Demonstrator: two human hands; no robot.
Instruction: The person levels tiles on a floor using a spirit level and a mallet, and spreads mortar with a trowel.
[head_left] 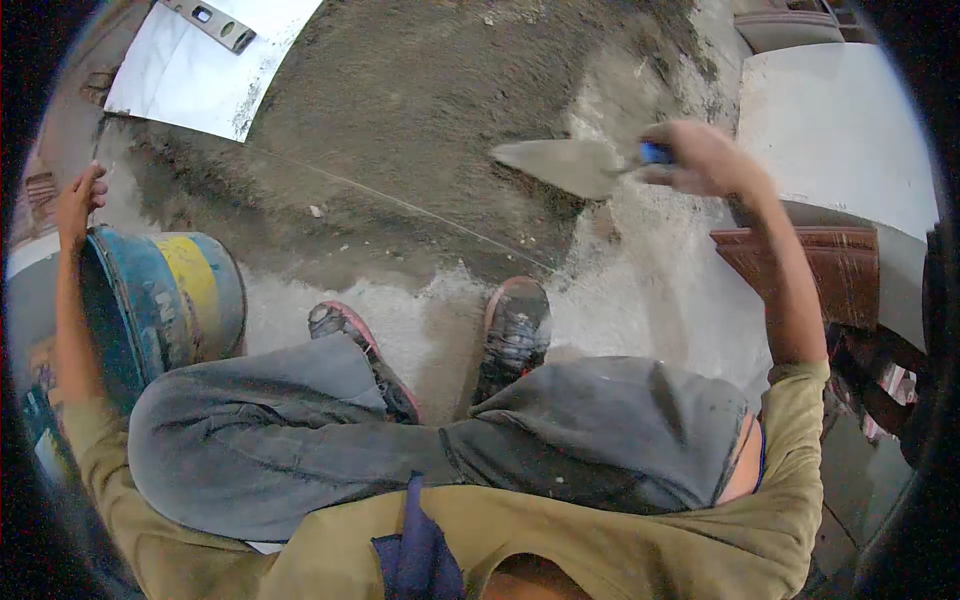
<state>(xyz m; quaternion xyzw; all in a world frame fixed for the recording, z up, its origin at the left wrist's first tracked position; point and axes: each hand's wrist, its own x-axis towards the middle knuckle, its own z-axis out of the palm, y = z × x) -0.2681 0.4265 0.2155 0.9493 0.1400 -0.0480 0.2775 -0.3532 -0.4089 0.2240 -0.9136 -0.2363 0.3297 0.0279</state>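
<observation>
Where your right hand [705, 160] clasps a pointed trowel [562, 168] over mortar [400, 100], right edge, levelling, apparently, calls for flat strokes; left hand [80, 205]: hold unclear.

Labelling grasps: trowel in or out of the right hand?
In. The right hand grips the trowel: its blue handle shows within the curled fingers, blade projecting over grey mortar.

A grey, pointed trowel [562, 167], blue at its handle, points left on or just over rough, dark mortar [400, 95].
</observation>
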